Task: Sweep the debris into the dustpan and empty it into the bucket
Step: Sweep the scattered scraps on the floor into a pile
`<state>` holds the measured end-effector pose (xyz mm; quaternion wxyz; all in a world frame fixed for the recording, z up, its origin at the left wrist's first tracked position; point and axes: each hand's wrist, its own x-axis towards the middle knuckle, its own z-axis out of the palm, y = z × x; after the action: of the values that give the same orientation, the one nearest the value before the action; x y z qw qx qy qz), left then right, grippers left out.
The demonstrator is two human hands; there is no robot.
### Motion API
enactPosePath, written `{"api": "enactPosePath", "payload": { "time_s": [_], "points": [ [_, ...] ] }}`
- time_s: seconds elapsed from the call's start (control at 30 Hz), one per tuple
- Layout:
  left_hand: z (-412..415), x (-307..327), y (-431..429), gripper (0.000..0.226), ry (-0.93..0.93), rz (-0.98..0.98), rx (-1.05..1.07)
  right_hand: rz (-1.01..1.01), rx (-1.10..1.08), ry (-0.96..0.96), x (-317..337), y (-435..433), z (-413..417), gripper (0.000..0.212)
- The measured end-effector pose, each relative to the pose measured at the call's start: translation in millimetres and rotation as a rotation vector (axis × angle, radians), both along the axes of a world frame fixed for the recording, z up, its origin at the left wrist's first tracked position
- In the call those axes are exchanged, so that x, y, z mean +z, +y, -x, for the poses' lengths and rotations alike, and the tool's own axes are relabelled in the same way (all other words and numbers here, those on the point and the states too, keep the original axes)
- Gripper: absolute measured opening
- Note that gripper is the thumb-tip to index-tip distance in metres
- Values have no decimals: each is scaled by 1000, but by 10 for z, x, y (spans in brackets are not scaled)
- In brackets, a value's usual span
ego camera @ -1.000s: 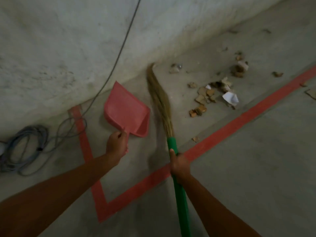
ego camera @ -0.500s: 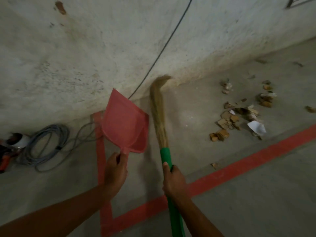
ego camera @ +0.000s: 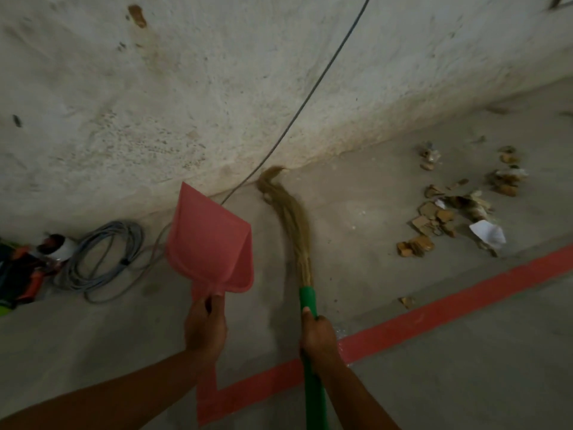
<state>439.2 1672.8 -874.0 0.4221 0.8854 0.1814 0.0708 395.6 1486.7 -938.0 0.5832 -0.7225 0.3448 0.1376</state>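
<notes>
I see the debris, cardboard bits and a white paper scrap, scattered on the floor at far right, near the wall. The right hand has its fingers clenched round the green handle of the broom, whose bristle tip bends against the wall's foot, well left of the pile. The left hand grasps the handle of the red dustpan, just left of the broom. A red floor line runs nearer; a coiled cable lies at left.
</notes>
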Motion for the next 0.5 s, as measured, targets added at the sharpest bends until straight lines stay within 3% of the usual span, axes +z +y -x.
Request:
{"api": "enactPosePath", "payload": {
  "time_s": [0.13, 0.3, 0.4, 0.5],
  "points": [
    [-53, -48, -477, 55, -17, 28, -136, 60, -234, -29, 21, -282, 275, 46],
    [-153, -123, -1277, 49, 16, 46, -349, 204, -502, -5, 129, -773, 490, 51],
    [-219, -135, -1737, 52, 28, 41, -428, 285, -447, 28, 216, -1080, 571, 50],
    [-303, -59, -2105, 50, 68, -7, -461, 339, -238, 86, 266, -1241, 714, 52]
  ]
}}
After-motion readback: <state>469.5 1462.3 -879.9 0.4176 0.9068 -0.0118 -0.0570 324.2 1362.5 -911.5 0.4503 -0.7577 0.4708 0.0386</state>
